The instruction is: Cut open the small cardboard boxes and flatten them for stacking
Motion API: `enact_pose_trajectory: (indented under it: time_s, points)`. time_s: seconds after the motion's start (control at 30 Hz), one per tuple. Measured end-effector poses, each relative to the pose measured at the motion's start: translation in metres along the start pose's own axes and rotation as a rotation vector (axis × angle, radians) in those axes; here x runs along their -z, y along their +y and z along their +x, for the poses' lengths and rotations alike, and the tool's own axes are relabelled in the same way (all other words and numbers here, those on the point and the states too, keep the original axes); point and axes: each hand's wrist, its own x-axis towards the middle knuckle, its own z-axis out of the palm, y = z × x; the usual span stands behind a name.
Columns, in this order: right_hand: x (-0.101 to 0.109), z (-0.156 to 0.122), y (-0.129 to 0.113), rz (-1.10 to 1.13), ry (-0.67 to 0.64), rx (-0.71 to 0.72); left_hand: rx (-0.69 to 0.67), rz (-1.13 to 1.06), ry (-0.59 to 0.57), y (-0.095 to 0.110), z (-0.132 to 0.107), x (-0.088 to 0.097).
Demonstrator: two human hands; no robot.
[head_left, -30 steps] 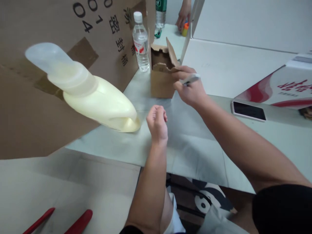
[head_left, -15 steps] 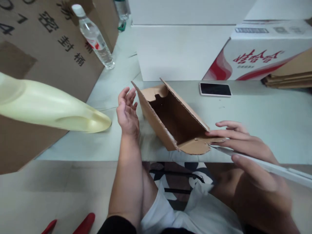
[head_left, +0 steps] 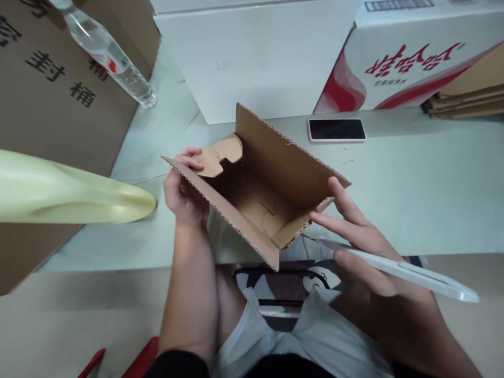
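An open cardboard box (head_left: 262,197) is tilted over the table's front edge, with its flaps spread and its inside showing. At its left end, my left hand (head_left: 185,186) is closed on the box wall and a small notched flap (head_left: 220,156). My right hand (head_left: 360,236) holds a slim white pen-like tool (head_left: 405,270) with a thin pointed tip; its exact kind is unclear. Two fingers of this hand reach to the box's right corner, and the tool's tip lies just outside that end. Part of my left hand is hidden behind the long front flap.
A white phone (head_left: 336,130) lies behind the box on the pale table (head_left: 413,178). White cartons (head_left: 260,63) line the back. Folded cardboard (head_left: 468,102) lies at the right. On the left are a large brown carton (head_left: 90,126), a water bottle (head_left: 114,58) and a pale yellow tapered object (head_left: 79,189).
My left hand, apart from the box earlier, now grips its left end. The box has turned and its flaps are spread wider. My right hand and the tool have shifted left.
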Motion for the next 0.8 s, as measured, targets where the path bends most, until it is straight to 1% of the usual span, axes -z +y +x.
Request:
enact_pose_trajectory:
  time_s: [0.07,0.13,0.23,0.3,0.37,0.43,0.47,0.5,0.57,0.63,0.67,0.7,0.73,0.8]
  points:
    - [-0.006,0.000,0.004,-0.018,-0.054,0.018,0.031,-0.018,0.000,-0.001,-0.001,0.001]
    - [-0.013,0.000,0.006,-0.051,-0.108,0.017,0.105,-0.044,0.004,-0.001,-0.002,0.002]
    - [-0.022,0.003,0.004,-0.090,-0.116,-0.028,0.188,-0.057,0.025,-0.002,-0.003,0.003]
    - [-0.025,0.005,0.002,-0.097,-0.103,-0.053,0.194,-0.031,0.040,-0.004,-0.002,0.004]
    - [-0.023,0.008,0.000,-0.091,-0.098,-0.053,0.172,0.008,0.055,-0.006,-0.001,0.006]
    - [-0.019,0.010,-0.002,-0.055,-0.100,0.006,0.159,0.038,0.046,-0.010,0.000,0.009]
    - [-0.016,0.010,-0.003,-0.017,-0.080,0.049,0.165,0.048,0.034,-0.012,0.000,0.011]
    - [-0.014,0.009,-0.004,0.032,-0.029,0.087,0.175,0.055,0.021,-0.015,0.000,0.013]
    - [-0.013,0.007,-0.007,0.134,0.164,0.092,0.186,0.083,0.000,-0.020,0.000,0.017]
    - [-0.013,0.004,-0.011,0.192,0.372,-0.014,0.165,0.130,-0.009,-0.026,0.000,0.020]
    - [-0.014,0.004,-0.012,0.196,0.420,-0.088,0.149,0.149,-0.016,-0.029,0.000,0.021]
    - [-0.013,0.004,-0.013,0.189,0.402,-0.141,0.133,0.161,-0.023,-0.032,-0.001,0.022]
    - [-0.012,0.005,-0.014,0.178,0.339,-0.151,0.119,0.167,-0.031,-0.034,-0.001,0.022]
    - [-0.010,0.007,-0.012,0.143,0.151,-0.093,0.082,0.181,-0.046,-0.036,-0.001,0.023]
